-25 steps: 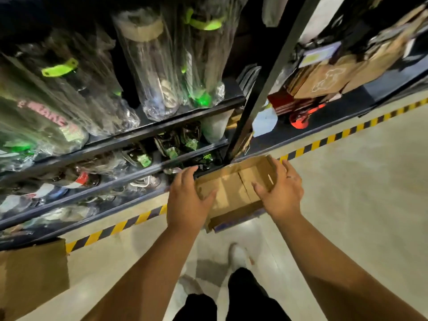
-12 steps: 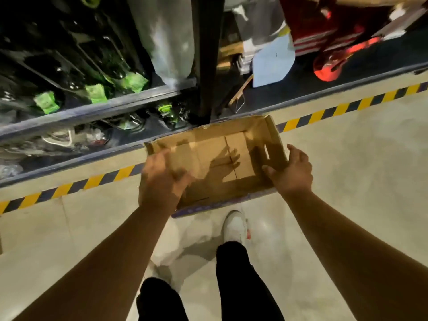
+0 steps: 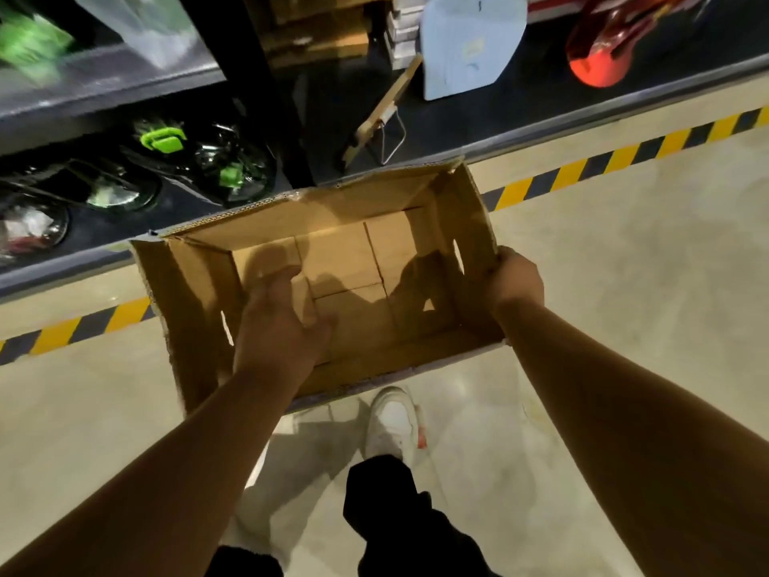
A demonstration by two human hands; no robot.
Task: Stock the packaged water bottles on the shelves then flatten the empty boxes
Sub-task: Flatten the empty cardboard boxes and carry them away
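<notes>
Left hand: fingers curled, pinching a raised bottom flap inside the open brown corrugated cardboard box | Right hand: gripping the box's right end wall | Box: empty, held above pale floor, near yellow-black hazard stripe and dark bottom shelf of clear wrapped bottles.

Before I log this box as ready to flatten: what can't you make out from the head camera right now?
Head view only:
- Underside of the box and its seam: hidden by the box itself.
- Left hand fingertips: curled out of sight inside the box.
- Right hand fingertips: hidden by the hand and the box's right wall.
- Green-tagged shelf packages, top left: motion-blurred, cut by the frame edge.
</notes>
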